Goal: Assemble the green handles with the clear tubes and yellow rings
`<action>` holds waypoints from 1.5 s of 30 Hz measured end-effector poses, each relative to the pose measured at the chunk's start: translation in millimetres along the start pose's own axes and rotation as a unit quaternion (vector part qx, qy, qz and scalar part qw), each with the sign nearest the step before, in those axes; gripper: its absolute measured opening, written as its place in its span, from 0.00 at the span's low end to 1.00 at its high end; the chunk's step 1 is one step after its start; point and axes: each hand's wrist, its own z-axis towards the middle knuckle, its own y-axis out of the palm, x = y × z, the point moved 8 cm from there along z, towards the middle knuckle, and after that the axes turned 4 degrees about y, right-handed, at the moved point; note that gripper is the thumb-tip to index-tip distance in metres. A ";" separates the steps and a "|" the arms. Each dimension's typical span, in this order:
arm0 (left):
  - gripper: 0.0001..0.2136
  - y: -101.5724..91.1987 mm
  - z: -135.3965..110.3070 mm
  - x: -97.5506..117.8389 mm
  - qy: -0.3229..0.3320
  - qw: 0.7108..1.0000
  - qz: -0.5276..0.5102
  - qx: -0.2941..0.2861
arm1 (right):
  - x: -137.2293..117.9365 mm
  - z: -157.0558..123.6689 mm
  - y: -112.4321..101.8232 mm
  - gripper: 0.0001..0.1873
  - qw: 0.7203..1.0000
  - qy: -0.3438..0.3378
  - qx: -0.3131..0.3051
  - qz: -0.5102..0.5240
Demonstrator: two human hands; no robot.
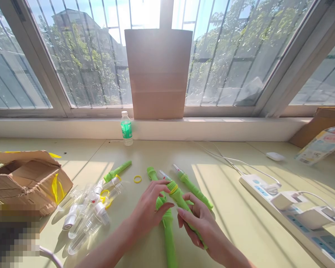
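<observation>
My right hand (197,219) is wrapped round a green plastic tube (181,199), tilted with its wide threaded end up and to the left. A yellow ring (173,189) sits around that threaded end. My left hand (150,203) is beside the same end, its fingertips at the threads and its thumb apart from them. Under the hands lies another green tube (169,238). A further green tube (194,190) with a clear tip lies to the right. Partly hidden behind the left fingers is one more green tube (150,172).
Left of the hands lies a pile of clear plastic tubes (85,223) with white parts and yellow rings. Beyond are a green tube (118,171), a loose yellow ring (137,179) and a bottle (126,129). A cardboard box (50,186) stands left; a power strip (257,188) lies right.
</observation>
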 end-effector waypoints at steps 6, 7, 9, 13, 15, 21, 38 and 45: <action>0.08 -10.4 -3.5 7.0 0.065 0.994 0.053 0.064 | -19.2 -2.0 8.7 0.22 0.997 -0.053 -0.052 -0.009; 0.08 -10.4 -3.4 7.6 0.072 0.994 0.057 0.063 | -19.7 -2.5 8.5 0.23 0.997 -0.052 -0.051 -0.019; 0.08 -9.3 -2.9 7.4 0.076 0.994 0.064 0.056 | -16.2 -2.4 6.1 0.25 0.998 -0.032 -0.036 -0.034; 0.09 -5.2 -1.7 4.7 0.059 0.995 0.069 0.035 | -3.5 -0.6 5.5 0.22 0.999 0.008 -0.028 -0.030; 0.09 -5.2 -1.4 3.9 0.048 0.996 0.065 0.035 | 0.2 0.7 3.7 0.19 1.000 0.013 -0.012 -0.026; 0.07 -9.8 0.3 6.9 0.039 0.997 0.047 0.052 | -9.7 0.9 3.5 0.18 0.998 -0.062 -0.014 -0.027; 0.09 -6.4 -0.6 8.0 0.045 0.997 0.020 0.051 | 2.5 0.5 6.4 0.23 1.000 -0.003 0.002 -0.024; 0.12 -5.7 3.1 2.9 0.029 1.000 -0.004 -0.003 | -3.0 2.2 -2.5 0.22 0.998 -0.029 0.009 0.046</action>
